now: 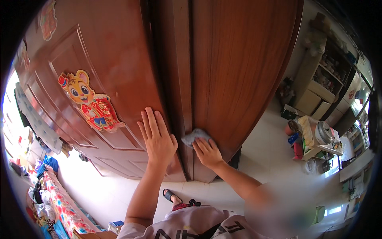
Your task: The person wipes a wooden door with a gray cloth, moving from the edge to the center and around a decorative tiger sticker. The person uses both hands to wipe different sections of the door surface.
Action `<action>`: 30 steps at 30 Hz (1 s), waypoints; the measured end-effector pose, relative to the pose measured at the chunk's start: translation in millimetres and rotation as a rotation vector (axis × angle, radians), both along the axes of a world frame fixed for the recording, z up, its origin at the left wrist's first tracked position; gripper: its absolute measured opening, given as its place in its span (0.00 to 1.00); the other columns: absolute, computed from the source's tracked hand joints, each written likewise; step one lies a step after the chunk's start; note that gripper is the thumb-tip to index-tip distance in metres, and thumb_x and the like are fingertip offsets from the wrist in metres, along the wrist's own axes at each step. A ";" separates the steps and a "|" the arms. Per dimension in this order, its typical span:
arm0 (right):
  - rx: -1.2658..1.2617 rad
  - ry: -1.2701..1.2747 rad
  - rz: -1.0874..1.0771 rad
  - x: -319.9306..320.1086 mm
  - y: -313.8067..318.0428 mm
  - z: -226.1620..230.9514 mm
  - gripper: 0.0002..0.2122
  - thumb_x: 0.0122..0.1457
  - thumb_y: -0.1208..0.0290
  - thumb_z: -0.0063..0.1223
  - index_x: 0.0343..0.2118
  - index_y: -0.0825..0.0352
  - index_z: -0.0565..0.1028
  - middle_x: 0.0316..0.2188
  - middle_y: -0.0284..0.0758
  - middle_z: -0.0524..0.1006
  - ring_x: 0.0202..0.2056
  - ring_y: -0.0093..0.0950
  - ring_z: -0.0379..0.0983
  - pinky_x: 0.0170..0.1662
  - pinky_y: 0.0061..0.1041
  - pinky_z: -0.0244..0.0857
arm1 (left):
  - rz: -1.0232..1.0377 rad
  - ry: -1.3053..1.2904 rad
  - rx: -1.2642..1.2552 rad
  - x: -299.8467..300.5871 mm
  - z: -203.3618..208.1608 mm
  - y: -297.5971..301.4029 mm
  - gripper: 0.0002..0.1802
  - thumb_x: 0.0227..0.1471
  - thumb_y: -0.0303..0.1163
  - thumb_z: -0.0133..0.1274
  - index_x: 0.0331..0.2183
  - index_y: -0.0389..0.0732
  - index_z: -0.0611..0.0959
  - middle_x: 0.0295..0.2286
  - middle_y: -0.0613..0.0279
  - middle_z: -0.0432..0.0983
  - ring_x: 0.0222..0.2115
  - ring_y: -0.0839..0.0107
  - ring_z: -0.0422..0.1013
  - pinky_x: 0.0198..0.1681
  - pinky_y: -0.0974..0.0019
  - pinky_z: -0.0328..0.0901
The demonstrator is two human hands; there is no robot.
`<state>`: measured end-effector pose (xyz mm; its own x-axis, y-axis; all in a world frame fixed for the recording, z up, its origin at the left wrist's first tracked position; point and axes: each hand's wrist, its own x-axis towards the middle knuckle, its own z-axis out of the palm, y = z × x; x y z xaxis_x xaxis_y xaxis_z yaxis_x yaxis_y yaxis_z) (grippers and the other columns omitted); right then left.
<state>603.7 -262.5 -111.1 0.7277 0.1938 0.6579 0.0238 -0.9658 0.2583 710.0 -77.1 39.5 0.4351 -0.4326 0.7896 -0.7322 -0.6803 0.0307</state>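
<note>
My left hand [158, 141] lies flat against the reddish-brown wooden door [123, 59], fingers stretched upward near its edge. To the right, my right hand [207, 152] presses a grey cloth [195, 137] onto the brown frame and the edge of the wood-grain panel [238, 59]. The fingers of that hand rest over the cloth, which is bunched beneath them. A cartoon tiger sticker [89, 99] in red and yellow is stuck on the door, left of my left hand. Between door and frame runs a dark vertical gap.
Below left stands a bed or bench with a flowered cover [59, 191]. Hanging clothes [38, 115] are at the far left. On the right, a small table [308, 137] carries a round metal-lidded pot [324, 132], with a shelf cabinet [322, 83] behind. My sandalled foot [172, 196] is on the pale floor.
</note>
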 end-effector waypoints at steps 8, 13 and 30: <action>-0.210 0.398 0.082 -47.9 -29.4 -91.5 0.23 0.64 0.68 0.42 0.62 0.66 0.69 0.68 0.29 0.63 0.69 0.22 0.54 0.70 0.34 0.47 | 0.006 -0.024 0.023 3.1 -1.3 1.0 0.51 0.38 0.24 0.54 0.64 0.22 0.56 0.67 0.29 0.42 0.68 0.32 0.42 0.69 0.35 0.43; -0.136 0.194 0.100 -36.4 -24.3 4.1 0.20 0.62 0.68 0.47 0.57 0.67 0.75 0.68 0.30 0.63 0.70 0.27 0.55 0.70 0.40 0.49 | 0.016 0.015 0.020 3.8 -4.2 5.2 0.50 0.39 0.24 0.54 0.64 0.22 0.56 0.67 0.29 0.42 0.68 0.32 0.41 0.69 0.35 0.42; -0.001 -0.995 -0.020 -35.6 -63.5 471.2 0.19 0.56 0.88 0.47 0.52 0.74 0.77 0.61 0.51 0.69 0.65 0.48 0.62 0.67 0.38 0.57 | -0.007 0.025 0.006 1.9 0.1 5.5 0.47 0.40 0.24 0.51 0.64 0.24 0.60 0.67 0.31 0.45 0.68 0.34 0.44 0.68 0.33 0.44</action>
